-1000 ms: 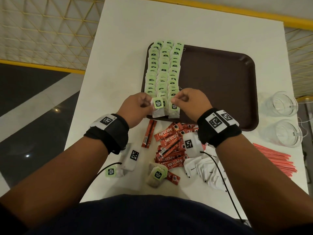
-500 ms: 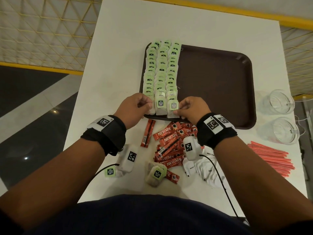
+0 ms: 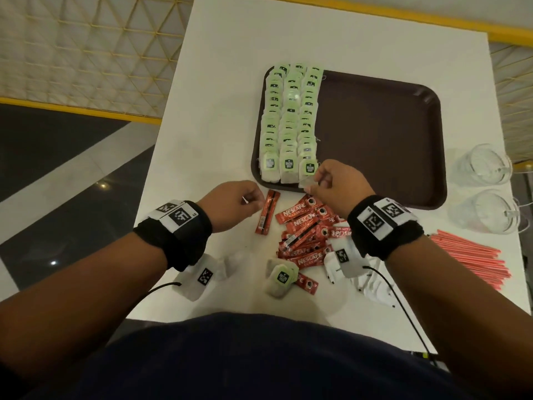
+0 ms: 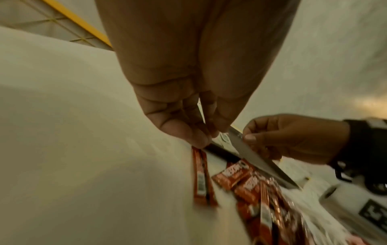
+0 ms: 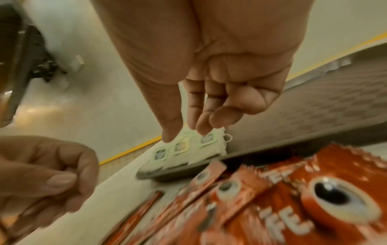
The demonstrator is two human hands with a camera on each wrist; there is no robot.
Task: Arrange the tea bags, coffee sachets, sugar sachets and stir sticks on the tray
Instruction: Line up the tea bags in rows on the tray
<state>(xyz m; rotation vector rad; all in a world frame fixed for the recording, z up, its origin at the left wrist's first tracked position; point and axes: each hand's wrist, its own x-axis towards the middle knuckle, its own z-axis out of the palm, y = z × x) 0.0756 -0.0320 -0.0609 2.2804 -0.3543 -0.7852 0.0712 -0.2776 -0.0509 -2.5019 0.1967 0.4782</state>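
my right hand (image 3: 337,184) hangs over the near edge of the brown tray (image 3: 380,134), its fingers (image 5: 204,122) loosely curled and gripping nothing, the tips just above the nearest tea bag (image 3: 309,172) of the right-hand row. three rows of green-tagged tea bags (image 3: 290,116) fill the left side of the tray from far edge to near edge. my left hand (image 3: 233,203) is off the tray's near left corner, above the white desk (image 3: 219,96), fingers (image 4: 196,132) curled in with the tips together; whether they pinch anything, i cannot tell. right beside that hand, just short of the tray's near edge, a pair of narrow red sachets (image 3: 266,212) lies flat. a loose heap of red nescafe coffee sachets (image 3: 307,238) sits on the desk nearer me than the tray, partly under my right wrist. nearer still from the tray, a few tea bags (image 3: 281,277) are stacked on the desk. white sugar sachets (image 3: 372,287) spread out beside the coffee heap, under my right forearm. red stir sticks (image 3: 473,258) lie bundled on the desk off the tray's near right corner. two clear glass cups (image 3: 484,194) stand just beyond the tray's right edge.
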